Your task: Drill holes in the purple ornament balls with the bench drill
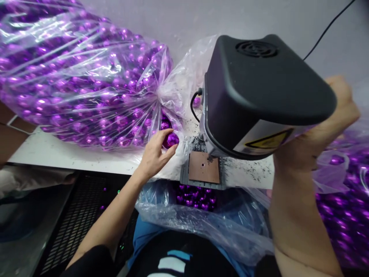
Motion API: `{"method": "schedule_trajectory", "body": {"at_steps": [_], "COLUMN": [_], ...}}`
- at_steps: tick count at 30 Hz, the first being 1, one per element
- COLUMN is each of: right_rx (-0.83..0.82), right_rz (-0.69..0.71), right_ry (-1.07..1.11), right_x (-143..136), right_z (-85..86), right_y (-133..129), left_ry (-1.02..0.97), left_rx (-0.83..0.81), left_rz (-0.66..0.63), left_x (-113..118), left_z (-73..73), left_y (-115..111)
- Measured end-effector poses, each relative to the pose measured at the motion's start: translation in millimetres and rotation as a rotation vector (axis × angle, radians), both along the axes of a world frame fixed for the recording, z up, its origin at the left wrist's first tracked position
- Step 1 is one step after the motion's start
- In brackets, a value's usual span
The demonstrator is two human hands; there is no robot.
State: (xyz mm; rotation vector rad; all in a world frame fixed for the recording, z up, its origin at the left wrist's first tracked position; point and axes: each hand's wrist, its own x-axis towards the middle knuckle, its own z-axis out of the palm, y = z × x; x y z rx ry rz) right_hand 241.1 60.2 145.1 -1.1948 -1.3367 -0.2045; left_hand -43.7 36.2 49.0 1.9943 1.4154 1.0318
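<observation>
My left hand (pixel 155 156) has its thumb and index finger curled round a shiny purple ball (pixel 172 140), beside the knotted neck of a clear bag. My right hand (pixel 334 111) is at the far side of a black bench drill press (pixel 268 84), its fingers curled. The motor housing hides what that hand grips. Under the drill press lies a square brown board (pixel 203 167) with a small hole, set on the grey metal base (pixel 184 177). Below the base's front edge, purple balls (pixel 196 198) lie in an open clear plastic bag (pixel 201 223) across my lap.
A big clear bag of purple balls (pixel 86 88) fills the left of the white table (pixel 72 157). More purple balls (pixel 343 215) are at the right. Dark shavings litter the tabletop. A black crate (pixel 77 219) stands below, left, near another person's sleeve (pixel 29 181). A cable (pixel 328 34) runs up the wall.
</observation>
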Motion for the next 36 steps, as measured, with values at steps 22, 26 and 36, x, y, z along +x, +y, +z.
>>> {"method": "schedule_trajectory", "body": {"at_steps": [22, 26, 36], "right_rx": [0.037, 0.049, -0.029], "right_rz": [0.117, 0.134, 0.066], "right_ry": [0.051, 0.026, -0.005], "right_x": [-2.7, -1.2, -5.3], "right_z": [2.0, 2.5, 7.7], "right_y": [-1.0, -0.2, -7.0], "left_ry": [-0.274, -0.162, 0.049], "left_rx": [-0.305, -0.255, 0.069], "left_rz": [-0.127, -0.108, -0.232], "left_x": [66.0, 70.3, 84.1], "left_z": [-79.5, -79.0, -75.4], "left_y": [-22.5, -18.6, -27.7]}}
